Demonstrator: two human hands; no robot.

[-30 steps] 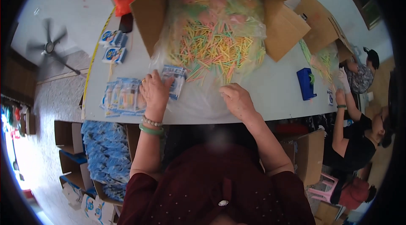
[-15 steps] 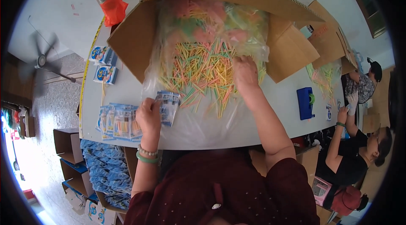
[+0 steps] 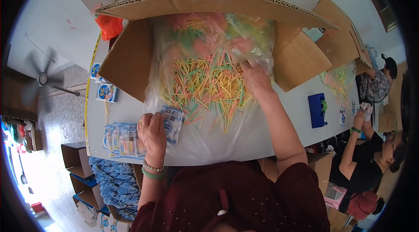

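Observation:
Thin pink, yellow and green sticks [image 3: 209,79] lie heaped in a clear plastic bag [image 3: 156,72] that spills out of an open cardboard box. At the right side of the heap is my right hand [image 3: 257,79], its fingers bent and closed among the sticks; the fingertips are partly hidden. My left hand [image 3: 152,136], with a bead bracelet and a green bangle at the wrist, is bent at the left edge of a blue-and-white clear packet [image 3: 173,123]. Beside it several similar packets [image 3: 125,141] holding sticks overlap in a row.
Cardboard flaps [image 3: 126,59] stand around the heap. Small blue-and-white boxes [image 3: 107,92] lie at the left, a blue tape dispenser [image 3: 317,110] at the right. Below the table's left edge is a box of blue packets [image 3: 112,184]. A co-worker [image 3: 360,158] sits at the right.
The whole view has shifted, so the table and box appear lower. My left hand's fingers have straightened a little beside the packet. My right hand stays at the heap's right side.

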